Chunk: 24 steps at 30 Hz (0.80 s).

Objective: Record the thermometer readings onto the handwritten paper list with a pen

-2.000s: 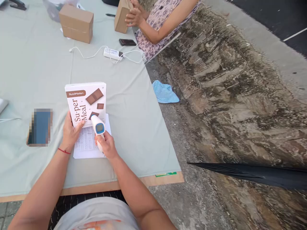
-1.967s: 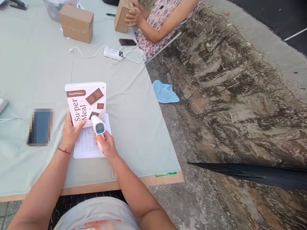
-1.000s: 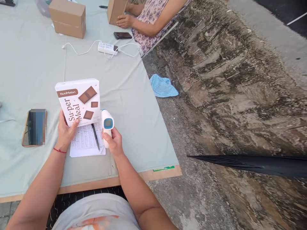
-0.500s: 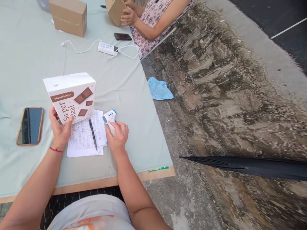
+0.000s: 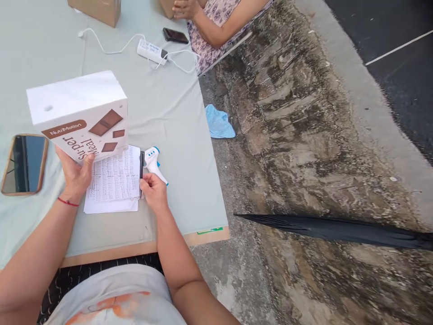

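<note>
Since half a second earlier, shifted the box [image 5: 81,113] leftward in the frame and tipped it to show more of its white top; left the thermometer [image 5: 153,161] on the bench [image 5: 192,180] and took the pen [image 5: 142,164] from the papers [image 5: 113,176]. Gripped the box in the left hand [image 5: 75,174], left of centre in the frame, with thumb on the printed front and other fingers partly hidden behind it. Hid the top of the papers behind the box in this view. Pinched the pen between thumb and fingers of the right hand [image 5: 154,192], at the right edge of the papers. Had the thermometer lying just right of the pen, handle toward the right hand. Wore a red cord [image 5: 67,201] on the left wrist. Saw a phone [image 5: 25,164] flat at the left edge of the frame; at upper centre-left, a white device [image 5: 150,50] with a cable [image 5: 117,50], near a black phone [image 5: 175,35]. Glimpsed a carton [image 5: 96,10] at upper left and a co-worker's hand [image 5: 185,9] at top centre.
</note>
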Motion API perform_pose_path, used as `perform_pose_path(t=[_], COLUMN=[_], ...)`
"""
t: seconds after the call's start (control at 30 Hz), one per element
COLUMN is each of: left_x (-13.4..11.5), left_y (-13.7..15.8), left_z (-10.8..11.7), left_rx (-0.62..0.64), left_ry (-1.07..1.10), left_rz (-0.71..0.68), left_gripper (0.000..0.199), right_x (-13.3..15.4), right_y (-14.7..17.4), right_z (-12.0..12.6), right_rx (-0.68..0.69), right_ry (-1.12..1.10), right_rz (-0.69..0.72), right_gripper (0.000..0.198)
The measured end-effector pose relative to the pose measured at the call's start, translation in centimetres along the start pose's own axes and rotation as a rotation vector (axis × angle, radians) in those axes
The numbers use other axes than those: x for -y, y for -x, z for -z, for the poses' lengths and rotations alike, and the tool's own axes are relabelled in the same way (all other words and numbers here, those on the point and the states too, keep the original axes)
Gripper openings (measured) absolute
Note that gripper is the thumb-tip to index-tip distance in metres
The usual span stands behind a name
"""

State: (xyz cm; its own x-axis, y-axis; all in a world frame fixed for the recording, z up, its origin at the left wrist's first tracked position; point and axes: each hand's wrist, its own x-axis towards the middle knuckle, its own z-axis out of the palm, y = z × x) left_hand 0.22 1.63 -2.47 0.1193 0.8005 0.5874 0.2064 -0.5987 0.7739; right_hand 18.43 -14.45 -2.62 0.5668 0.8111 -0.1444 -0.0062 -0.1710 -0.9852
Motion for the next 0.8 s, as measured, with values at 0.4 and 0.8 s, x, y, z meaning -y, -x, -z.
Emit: perform_pose_path(t=[0.4,0.8], left_x=[-2.4,-5.5], left_y=[1.7,6.0], left_z=[0.3,-2.5], left_rx=[-0.021,0.778], left_ry=[-0.259,-0.343], left_rz=[0.063,-0.26], left_gripper=[0.094,0.026], right_x=[-1.0,-1.4], right_y=[3.3,5.2], right_z=[2.5,0.4], right_rx=[-0.121,-0.23], right_ry=[-0.312,0.098], right_rz=[0.031,0.264], right_gripper=[0.025,0.026])
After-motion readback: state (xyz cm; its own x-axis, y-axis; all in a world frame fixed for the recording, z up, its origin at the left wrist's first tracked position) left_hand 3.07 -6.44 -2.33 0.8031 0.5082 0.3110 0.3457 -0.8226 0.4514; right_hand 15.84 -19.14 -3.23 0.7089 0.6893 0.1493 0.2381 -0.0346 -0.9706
